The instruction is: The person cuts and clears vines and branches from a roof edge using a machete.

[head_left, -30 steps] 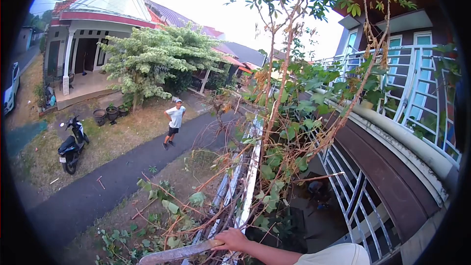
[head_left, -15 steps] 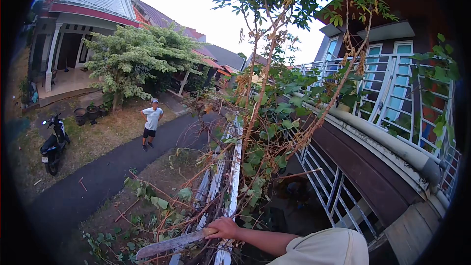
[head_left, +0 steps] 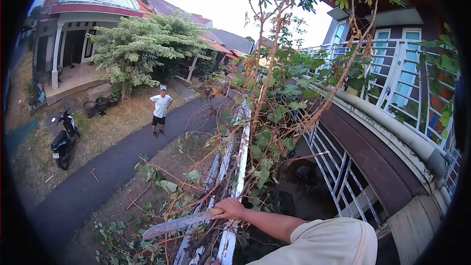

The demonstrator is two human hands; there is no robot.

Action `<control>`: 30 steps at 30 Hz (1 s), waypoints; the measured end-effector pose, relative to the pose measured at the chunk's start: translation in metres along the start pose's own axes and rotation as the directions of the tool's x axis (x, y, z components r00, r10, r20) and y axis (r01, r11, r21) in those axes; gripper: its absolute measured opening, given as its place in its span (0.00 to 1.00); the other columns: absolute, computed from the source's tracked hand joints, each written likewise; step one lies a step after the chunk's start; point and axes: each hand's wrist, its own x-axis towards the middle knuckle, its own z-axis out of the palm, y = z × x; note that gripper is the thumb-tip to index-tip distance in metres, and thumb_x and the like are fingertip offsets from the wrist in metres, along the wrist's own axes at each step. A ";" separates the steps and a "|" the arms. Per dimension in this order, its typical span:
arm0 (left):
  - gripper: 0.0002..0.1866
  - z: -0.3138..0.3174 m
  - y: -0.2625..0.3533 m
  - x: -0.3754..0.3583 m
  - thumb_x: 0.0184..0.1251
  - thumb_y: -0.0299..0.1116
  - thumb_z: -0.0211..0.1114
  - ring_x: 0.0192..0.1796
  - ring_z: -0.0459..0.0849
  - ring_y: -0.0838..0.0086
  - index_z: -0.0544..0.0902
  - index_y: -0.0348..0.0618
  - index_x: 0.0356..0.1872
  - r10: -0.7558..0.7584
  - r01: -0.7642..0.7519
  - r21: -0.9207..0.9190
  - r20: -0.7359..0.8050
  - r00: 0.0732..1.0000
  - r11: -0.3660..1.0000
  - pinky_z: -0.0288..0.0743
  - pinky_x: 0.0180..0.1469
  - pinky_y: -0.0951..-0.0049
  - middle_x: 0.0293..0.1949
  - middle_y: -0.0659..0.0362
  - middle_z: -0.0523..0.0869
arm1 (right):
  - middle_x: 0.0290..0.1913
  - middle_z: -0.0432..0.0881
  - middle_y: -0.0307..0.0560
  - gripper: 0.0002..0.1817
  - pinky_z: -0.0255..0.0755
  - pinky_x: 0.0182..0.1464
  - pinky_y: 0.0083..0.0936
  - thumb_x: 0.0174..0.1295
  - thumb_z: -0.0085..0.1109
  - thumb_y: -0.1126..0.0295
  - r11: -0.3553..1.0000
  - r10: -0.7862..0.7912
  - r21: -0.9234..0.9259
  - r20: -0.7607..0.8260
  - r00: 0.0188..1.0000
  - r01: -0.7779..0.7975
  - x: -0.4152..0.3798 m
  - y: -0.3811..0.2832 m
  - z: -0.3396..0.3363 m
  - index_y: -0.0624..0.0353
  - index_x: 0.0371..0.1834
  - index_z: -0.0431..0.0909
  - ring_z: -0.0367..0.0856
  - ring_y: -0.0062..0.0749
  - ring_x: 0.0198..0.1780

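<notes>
dark grey asphalt path point(head_left: 117, 164) crosses from 8 o'clock toward the middle, with patchy dry grass on both sides. a white house with a red-trimmed gable point(head_left: 98, 7) stands at 10 o'clock, partly hidden by a spreading tree with pale green leaves point(head_left: 140, 51). at 9 o'clock a black-and-white motorbike point(head_left: 64, 140) leans beside the path. a person in a white cap, white t-shirt and black shorts point(head_left: 160, 108) stands on the path with arms bent, hands near the hips; the fingers are too small to make out.

toward 6 o'clock the right hand point(head_left: 229, 209), its arm coming from a loose beige sleeve point(head_left: 324, 240), is closed around the pale wooden handle point(head_left: 215, 212) of a machete with a long, stained grey blade point(head_left: 179, 225). the blade points to 8 o'clock, over a tangle of cut brown vines point(head_left: 196, 186) and beside a flaking white metal rail point(head_left: 240, 167). the left hand cannot be made out, so i cannot tell how its fingers stand.

leafy stems cover much of the rail's far end. at 2 o'clock vines partly hide a white balcony railing point(head_left: 392, 86), above a thick cream pipe point(head_left: 385, 116). below the white barred gate point(head_left: 338, 174), a shape in the shadow is too dim to name.
</notes>
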 end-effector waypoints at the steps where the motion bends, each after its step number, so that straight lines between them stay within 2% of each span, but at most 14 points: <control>1: 0.25 0.001 0.000 -0.003 0.74 0.47 0.66 0.73 0.77 0.44 0.87 0.52 0.68 -0.008 0.008 -0.006 0.003 1.000 1.000 0.66 0.76 0.37 0.72 0.45 0.80 | 0.40 0.87 0.46 0.36 0.76 0.51 0.46 0.64 0.63 0.23 1.000 -0.010 -0.002 -0.037 0.999 0.010 -0.001 0.003 0.001 0.48 0.45 0.88 0.88 0.50 0.48; 10: 0.25 0.016 -0.002 -0.024 0.75 0.50 0.66 0.74 0.77 0.43 0.87 0.52 0.68 -0.105 0.111 -0.117 0.057 0.993 0.987 0.66 0.76 0.38 0.72 0.45 0.80 | 0.40 0.88 0.47 0.36 0.77 0.52 0.48 0.64 0.64 0.24 1.000 -0.016 0.018 -0.022 1.000 0.017 0.000 0.002 -0.004 0.48 0.46 0.89 0.88 0.50 0.48; 14: 0.25 0.029 0.003 -0.036 0.76 0.51 0.66 0.74 0.76 0.43 0.87 0.52 0.67 -0.213 0.253 -0.178 0.219 0.952 0.951 0.66 0.76 0.38 0.72 0.44 0.80 | 0.41 0.89 0.48 0.37 0.77 0.52 0.48 0.63 0.64 0.24 1.000 -0.010 -0.001 0.003 1.000 0.010 0.001 0.002 -0.004 0.48 0.48 0.89 0.89 0.51 0.48; 18: 0.25 0.030 0.003 -0.051 0.76 0.52 0.66 0.74 0.76 0.42 0.87 0.52 0.67 -0.361 0.454 -0.174 0.393 0.845 0.874 0.66 0.76 0.38 0.72 0.44 0.80 | 0.41 0.89 0.49 0.38 0.77 0.52 0.48 0.63 0.64 0.23 1.000 0.013 -0.003 -0.001 1.000 -0.013 0.002 0.000 -0.006 0.49 0.49 0.90 0.89 0.52 0.49; 24: 0.27 0.046 -0.027 -0.038 0.72 0.54 0.70 0.62 0.82 0.51 0.87 0.56 0.68 -0.231 0.242 0.006 0.324 0.917 0.970 0.68 0.78 0.42 0.58 0.48 0.82 | 0.40 0.88 0.49 0.38 0.77 0.53 0.47 0.63 0.64 0.23 1.000 0.021 0.005 -0.004 1.000 -0.021 0.001 0.001 -0.001 0.49 0.49 0.90 0.88 0.51 0.48; 30: 0.29 0.067 -0.078 -0.033 0.69 0.56 0.74 0.50 0.87 0.59 0.87 0.61 0.69 -0.130 0.070 0.240 0.245 0.961 0.968 0.70 0.80 0.46 0.45 0.53 0.85 | 0.39 0.87 0.50 0.37 0.76 0.52 0.47 0.63 0.64 0.23 1.000 0.019 0.019 -0.033 0.999 -0.018 0.004 0.001 -0.002 0.48 0.44 0.89 0.88 0.52 0.47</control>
